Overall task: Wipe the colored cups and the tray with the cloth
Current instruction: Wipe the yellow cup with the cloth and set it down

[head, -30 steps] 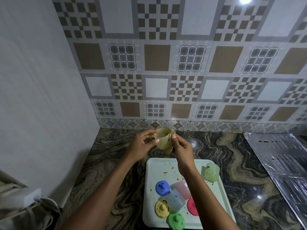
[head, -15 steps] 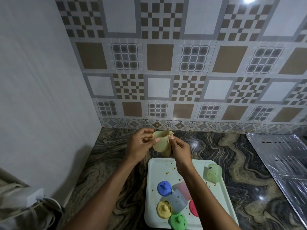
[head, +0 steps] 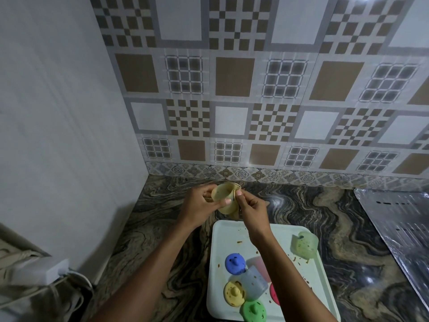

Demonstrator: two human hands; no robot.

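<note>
Here the yellow cup sits gripped between both hands.

The marbled countertop carries 1 pale tray and, at right, seemingly a ribbed metal sheet.

Tray on bench. Lids + lying cup at tray front, second cup at rear R. Raised cup w/ cloth behind tray. Metal sheet R of tray.

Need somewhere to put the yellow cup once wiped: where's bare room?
Free: the tray's far strip between its back rim and the blue lid; countertop between tray and foil sheet. Crowded: tray's near half, lids and cups.
</note>
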